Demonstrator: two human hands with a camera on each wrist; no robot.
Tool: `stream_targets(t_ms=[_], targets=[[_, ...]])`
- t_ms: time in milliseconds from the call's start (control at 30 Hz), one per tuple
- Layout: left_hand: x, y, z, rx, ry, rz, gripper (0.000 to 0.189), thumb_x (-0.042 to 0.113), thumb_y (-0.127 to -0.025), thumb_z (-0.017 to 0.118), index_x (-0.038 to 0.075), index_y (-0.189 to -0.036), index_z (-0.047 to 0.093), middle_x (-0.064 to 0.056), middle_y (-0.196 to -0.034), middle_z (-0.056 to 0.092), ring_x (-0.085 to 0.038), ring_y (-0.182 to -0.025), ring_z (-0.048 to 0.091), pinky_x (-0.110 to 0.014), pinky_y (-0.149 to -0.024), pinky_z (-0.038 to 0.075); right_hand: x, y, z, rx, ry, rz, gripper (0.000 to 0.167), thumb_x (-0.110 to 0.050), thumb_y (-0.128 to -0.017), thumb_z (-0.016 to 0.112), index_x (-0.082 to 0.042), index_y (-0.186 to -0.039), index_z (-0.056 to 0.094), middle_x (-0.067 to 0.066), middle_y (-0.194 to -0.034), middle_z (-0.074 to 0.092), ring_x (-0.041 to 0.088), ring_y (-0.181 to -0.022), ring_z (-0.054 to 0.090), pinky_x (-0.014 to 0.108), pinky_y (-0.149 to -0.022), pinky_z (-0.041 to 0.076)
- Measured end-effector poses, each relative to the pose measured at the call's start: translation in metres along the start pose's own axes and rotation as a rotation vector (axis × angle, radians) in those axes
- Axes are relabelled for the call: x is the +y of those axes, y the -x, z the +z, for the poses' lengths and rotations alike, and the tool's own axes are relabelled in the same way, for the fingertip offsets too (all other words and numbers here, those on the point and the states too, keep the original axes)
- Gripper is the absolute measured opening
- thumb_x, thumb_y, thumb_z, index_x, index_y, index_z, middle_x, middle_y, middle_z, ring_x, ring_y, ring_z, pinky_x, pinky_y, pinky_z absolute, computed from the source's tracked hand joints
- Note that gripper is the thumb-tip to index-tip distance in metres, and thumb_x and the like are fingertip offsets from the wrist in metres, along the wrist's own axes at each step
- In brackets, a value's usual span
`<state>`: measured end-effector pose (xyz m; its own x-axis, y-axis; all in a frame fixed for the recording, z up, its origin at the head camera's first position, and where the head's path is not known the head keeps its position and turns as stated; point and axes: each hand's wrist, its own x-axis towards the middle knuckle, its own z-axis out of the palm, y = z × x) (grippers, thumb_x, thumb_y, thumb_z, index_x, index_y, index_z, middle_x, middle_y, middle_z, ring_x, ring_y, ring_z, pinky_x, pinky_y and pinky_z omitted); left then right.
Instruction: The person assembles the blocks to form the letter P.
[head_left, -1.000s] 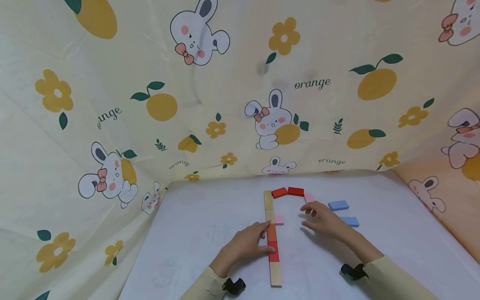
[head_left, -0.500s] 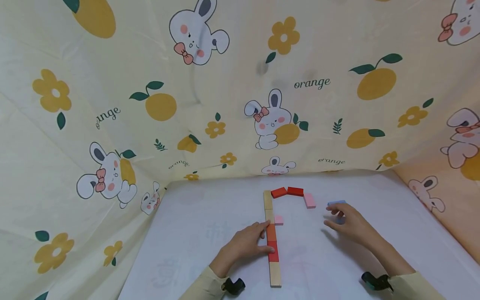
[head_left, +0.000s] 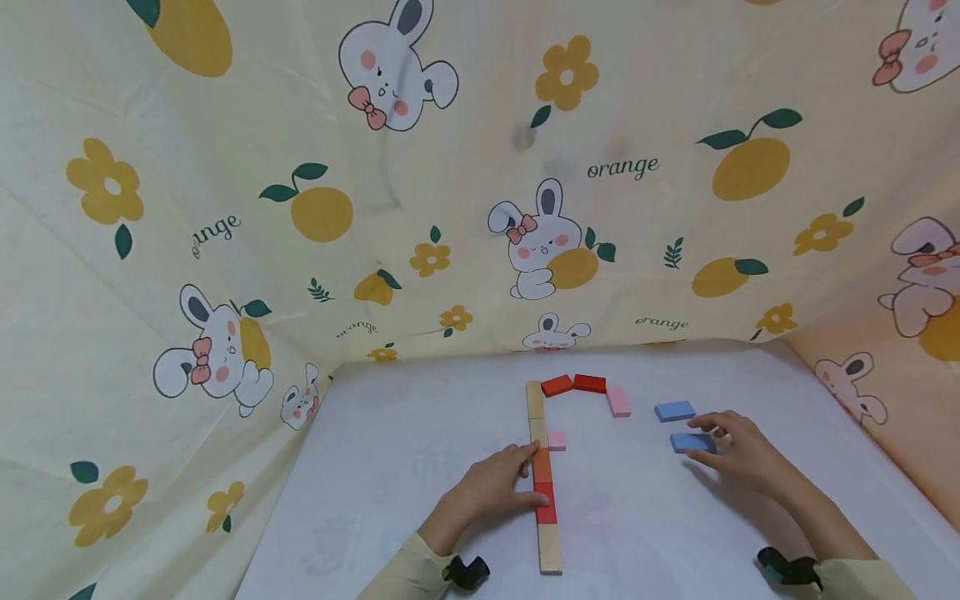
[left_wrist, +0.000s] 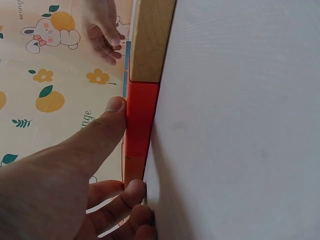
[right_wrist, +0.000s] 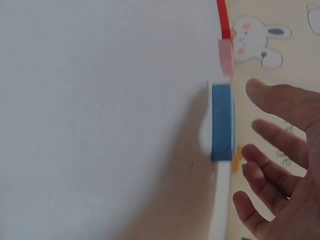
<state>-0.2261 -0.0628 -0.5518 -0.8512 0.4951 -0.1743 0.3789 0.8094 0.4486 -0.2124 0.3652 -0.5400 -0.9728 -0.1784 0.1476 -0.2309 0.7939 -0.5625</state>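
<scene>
My left hand (head_left: 487, 487) rests along a straight row of flat blocks on the table. Its thumb touches the red block (head_left: 546, 503) and its index fingertip lies near the orange block (head_left: 542, 465). In the left wrist view the thumb (left_wrist: 107, 117) lies against the red block's edge. My right hand (head_left: 746, 450) hovers with spread, slightly bent fingers over the nearer blue block (head_left: 692, 443), holding nothing. A second blue block (head_left: 675, 411) lies just beyond. The right wrist view shows a blue block (right_wrist: 222, 122) in front of the parted thumb and fingers.
Wooden blocks (head_left: 551, 550) form the row's ends. From the far end two red blocks (head_left: 590, 383) and a pink block (head_left: 618, 402) curve right. Another pink block (head_left: 557, 440) stands beside the row. A patterned cloth (head_left: 465, 167) hangs behind the white table (head_left: 390, 433).
My right hand has moved right, from beside the far pink block to over the nearer blue block, uncovering the pink one. The left hand has stayed on the row.
</scene>
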Motion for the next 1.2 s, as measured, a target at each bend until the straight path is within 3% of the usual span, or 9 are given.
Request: stream_targets(t_ms=[167, 467, 800, 1033, 1200], targets=[[0.000, 0.001, 0.000, -0.001, 0.006, -0.001, 0.096, 0.061, -0.086, 0.085, 0.028, -0.166, 0.043, 0.011, -0.098, 0.052, -0.004, -0.087, 0.050, -0.025, -0.069, 0.045, 0.012, -0.001, -0.002, -0.037, -0.012, -0.004, 0.045, -0.016, -0.088, 0.089, -0.002, -0.128, 0.071, 0.021, -0.122, 0.065, 0.041, -0.109, 0.060, 0.059, -0.087, 0.052], [-0.001, -0.001, 0.001, -0.008, 0.009, 0.005, 0.096, 0.062, -0.086, 0.084, 0.027, -0.166, 0.044, 0.011, -0.098, 0.052, -0.004, -0.087, 0.050, -0.025, -0.068, 0.045, 0.018, -0.005, -0.003, -0.111, 0.000, 0.021, 0.041, -0.011, -0.090, 0.087, -0.002, -0.127, 0.072, 0.019, -0.120, 0.065, 0.035, -0.106, 0.059, 0.052, -0.086, 0.051], [-0.002, -0.003, 0.002, -0.016, 0.015, -0.012, 0.096, 0.062, -0.086, 0.084, 0.030, -0.166, 0.042, 0.013, -0.098, 0.052, -0.004, -0.086, 0.051, -0.025, -0.069, 0.045, 0.019, -0.009, -0.001, -0.105, 0.005, 0.019, 0.034, -0.004, -0.091, 0.083, -0.002, -0.124, 0.074, 0.017, -0.117, 0.065, 0.033, -0.103, 0.059, 0.051, -0.086, 0.054], [-0.003, -0.004, 0.002, -0.013, 0.011, -0.015, 0.096, 0.062, -0.086, 0.084, 0.029, -0.166, 0.042, 0.013, -0.098, 0.052, -0.004, -0.087, 0.051, -0.025, -0.069, 0.046, 0.010, -0.016, 0.005, -0.093, -0.007, -0.035, 0.033, -0.005, -0.090, 0.084, -0.003, -0.121, 0.073, 0.015, -0.115, 0.066, 0.033, -0.104, 0.061, 0.051, -0.088, 0.054], [-0.003, -0.004, 0.003, -0.006, 0.006, -0.007, 0.096, 0.062, -0.086, 0.084, 0.029, -0.166, 0.042, 0.013, -0.098, 0.052, -0.003, -0.087, 0.050, -0.025, -0.069, 0.045, -0.001, -0.026, 0.013, -0.081, -0.023, -0.106, 0.033, -0.007, -0.088, 0.087, -0.004, -0.119, 0.074, 0.011, -0.113, 0.068, 0.029, -0.103, 0.062, 0.042, -0.086, 0.054]])
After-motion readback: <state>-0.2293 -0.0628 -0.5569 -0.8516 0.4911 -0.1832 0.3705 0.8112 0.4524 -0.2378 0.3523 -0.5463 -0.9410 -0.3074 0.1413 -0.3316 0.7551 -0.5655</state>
